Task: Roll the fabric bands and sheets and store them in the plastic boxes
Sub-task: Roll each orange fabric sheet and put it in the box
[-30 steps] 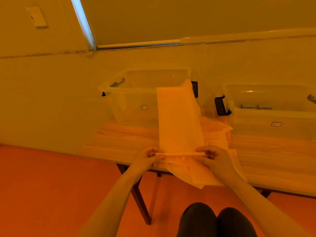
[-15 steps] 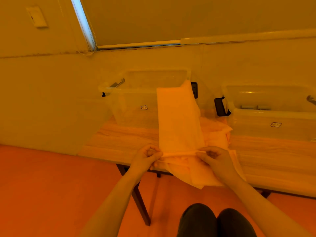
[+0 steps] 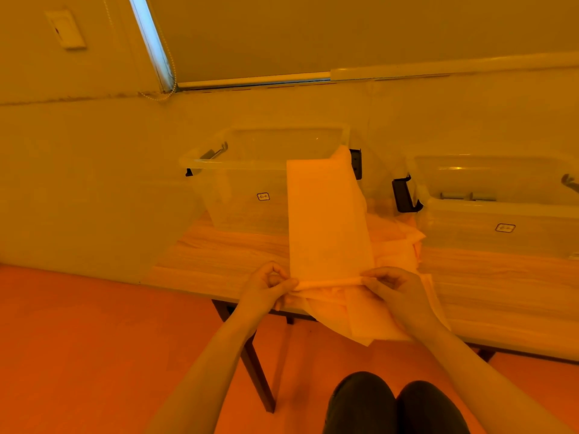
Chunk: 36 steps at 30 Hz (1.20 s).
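Observation:
A long pale fabric sheet (image 3: 326, 220) lies stretched over the wooden table (image 3: 219, 258), its far end draped against the left clear plastic box (image 3: 244, 183). Its near end is turned into a thin roll. My left hand (image 3: 266, 286) pinches the roll's left end and my right hand (image 3: 394, 286) pinches its right end. Beneath the sheet, more loose fabric (image 3: 398, 242) is piled, with some hanging over the table's front edge. A second clear plastic box (image 3: 501, 214) stands at the right and holds a few small rolls.
Both boxes stand open against the wall, with black latch handles (image 3: 404, 195) between them. The table's dark leg (image 3: 257, 371) stands below the front edge. My knees (image 3: 394, 402) show at the bottom of the view. Orange floor lies to the left.
My fingers have turned the sheet's near edge over by a small amount, so the roll is slightly thicker. Both hands stay at the table's front edge.

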Tool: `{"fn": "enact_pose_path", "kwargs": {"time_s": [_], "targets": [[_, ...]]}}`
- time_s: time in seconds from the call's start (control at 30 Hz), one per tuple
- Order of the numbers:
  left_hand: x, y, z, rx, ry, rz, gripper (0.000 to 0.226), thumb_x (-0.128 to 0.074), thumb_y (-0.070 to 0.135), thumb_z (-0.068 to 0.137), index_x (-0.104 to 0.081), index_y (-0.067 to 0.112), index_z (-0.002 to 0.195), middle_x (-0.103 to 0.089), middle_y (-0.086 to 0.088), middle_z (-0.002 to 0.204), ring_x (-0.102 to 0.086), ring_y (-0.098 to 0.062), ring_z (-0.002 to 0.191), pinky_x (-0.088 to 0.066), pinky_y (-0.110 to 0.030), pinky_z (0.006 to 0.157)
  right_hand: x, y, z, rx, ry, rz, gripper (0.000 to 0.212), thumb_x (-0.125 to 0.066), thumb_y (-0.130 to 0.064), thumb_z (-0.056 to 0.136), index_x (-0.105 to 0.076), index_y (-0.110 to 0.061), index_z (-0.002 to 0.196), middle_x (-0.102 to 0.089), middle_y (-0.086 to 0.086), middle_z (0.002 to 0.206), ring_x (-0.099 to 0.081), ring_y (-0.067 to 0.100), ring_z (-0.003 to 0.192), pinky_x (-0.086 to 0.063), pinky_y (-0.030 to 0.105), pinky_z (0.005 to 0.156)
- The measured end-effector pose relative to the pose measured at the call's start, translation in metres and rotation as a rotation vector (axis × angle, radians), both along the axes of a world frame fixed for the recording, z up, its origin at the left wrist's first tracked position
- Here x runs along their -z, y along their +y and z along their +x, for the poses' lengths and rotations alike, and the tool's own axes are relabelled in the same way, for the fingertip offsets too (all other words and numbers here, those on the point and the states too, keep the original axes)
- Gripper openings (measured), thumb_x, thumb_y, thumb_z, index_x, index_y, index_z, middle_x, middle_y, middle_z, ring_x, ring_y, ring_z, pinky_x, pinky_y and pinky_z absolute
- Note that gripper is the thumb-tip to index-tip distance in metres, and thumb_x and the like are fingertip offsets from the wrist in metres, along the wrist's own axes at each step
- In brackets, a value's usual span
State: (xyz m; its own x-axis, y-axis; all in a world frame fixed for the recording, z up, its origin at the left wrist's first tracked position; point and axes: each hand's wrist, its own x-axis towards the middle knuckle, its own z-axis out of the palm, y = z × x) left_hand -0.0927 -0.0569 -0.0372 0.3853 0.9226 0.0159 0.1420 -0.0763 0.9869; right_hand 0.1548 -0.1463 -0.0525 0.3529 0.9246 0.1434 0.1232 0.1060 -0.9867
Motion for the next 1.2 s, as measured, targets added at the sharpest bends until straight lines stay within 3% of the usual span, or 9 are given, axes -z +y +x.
{"fn": "enact_pose_path", "kwargs": {"time_s": [0.13,0.27,0.47,0.6,0.77,0.9,1.03,1.2], "targets": [[0.0014,-0.0005,0.0015,-0.056,-0.007,0.023,0.017,-0.069,0.014,0.085,-0.054,0.008,0.079,-0.060,-0.012,0.056,-0.044,-0.015,0.040,-0.034,-0.022,0.040,-0.0011,-0.0012,0.0004,0.004,-0.015,-0.015,0.017,-0.070,-0.013,0.083,-0.071,-0.023,0.096,-0.070,-0.007,0.099,-0.067,0.006,0.088,-0.055,0.022,0.072],[0.0015,-0.0016,0.0044,-0.104,-0.035,0.010,0.018,-0.071,0.014,0.083,-0.058,0.005,0.075,-0.064,-0.014,0.058,-0.044,-0.013,0.037,-0.037,-0.021,0.041,-0.0035,-0.0021,-0.0008,0.023,-0.020,-0.022,0.016,-0.072,-0.010,0.081,-0.072,-0.019,0.094,-0.070,-0.006,0.099,-0.066,0.001,0.084,-0.054,0.017,0.068],[0.0005,-0.0008,0.0047,-0.096,0.019,0.017,0.016,-0.068,0.015,0.087,-0.058,0.002,0.085,-0.064,-0.009,0.057,-0.046,-0.011,0.037,-0.038,-0.021,0.041,-0.0030,-0.0018,-0.0007,0.019,-0.017,-0.066,0.021,-0.073,-0.008,0.079,-0.070,-0.022,0.095,-0.068,-0.007,0.099,-0.065,0.006,0.086,-0.053,0.019,0.064],[0.0005,-0.0011,0.0046,-0.067,0.073,0.071,0.015,-0.063,0.018,0.091,-0.057,0.005,0.087,-0.063,-0.004,0.055,-0.047,-0.012,0.039,-0.038,-0.025,0.043,-0.0001,0.0009,0.0004,0.063,-0.025,-0.043,0.012,-0.076,-0.011,0.077,-0.073,-0.015,0.088,-0.072,-0.001,0.090,-0.068,0.012,0.082,-0.054,0.023,0.067],[-0.0017,-0.0028,0.0041,-0.037,0.021,-0.015,0.011,-0.071,0.016,0.084,-0.065,0.009,0.090,-0.071,0.000,0.070,-0.061,-0.013,0.056,-0.043,-0.026,0.050,-0.0002,0.0006,0.0011,0.073,-0.059,-0.021,0.008,-0.076,-0.014,0.078,-0.073,-0.012,0.085,-0.072,0.000,0.086,-0.067,0.010,0.079,-0.054,0.022,0.065],[-0.0005,0.0004,-0.0002,-0.016,-0.004,-0.010,0.005,-0.069,0.011,0.085,-0.065,0.014,0.085,-0.066,-0.007,0.072,-0.051,-0.011,0.049,-0.042,-0.027,0.052,-0.0011,0.0003,0.0002,0.077,-0.049,-0.024,0.007,-0.075,-0.016,0.079,-0.073,-0.012,0.083,-0.072,-0.001,0.085,-0.067,0.009,0.078,-0.053,0.022,0.065],[-0.0038,0.0005,-0.0014,0.012,-0.014,-0.046,0.005,-0.067,0.008,0.086,-0.064,0.012,0.086,-0.071,-0.005,0.081,-0.059,-0.011,0.060,-0.047,-0.023,0.055,-0.0012,0.0008,-0.0002,0.073,-0.053,-0.035,0.007,-0.075,-0.015,0.079,-0.073,-0.011,0.084,-0.072,0.000,0.084,-0.066,0.008,0.077,-0.053,0.021,0.064],[-0.0045,-0.0017,-0.0015,-0.024,-0.066,-0.084,0.012,-0.066,0.000,0.084,-0.063,0.009,0.077,-0.069,0.002,0.066,-0.057,-0.006,0.053,-0.045,-0.018,0.052,-0.0027,0.0000,-0.0007,0.091,-0.041,-0.018,0.004,-0.073,-0.011,0.081,-0.074,-0.013,0.084,-0.072,-0.002,0.085,-0.065,-0.001,0.075,-0.050,0.013,0.065]]}}
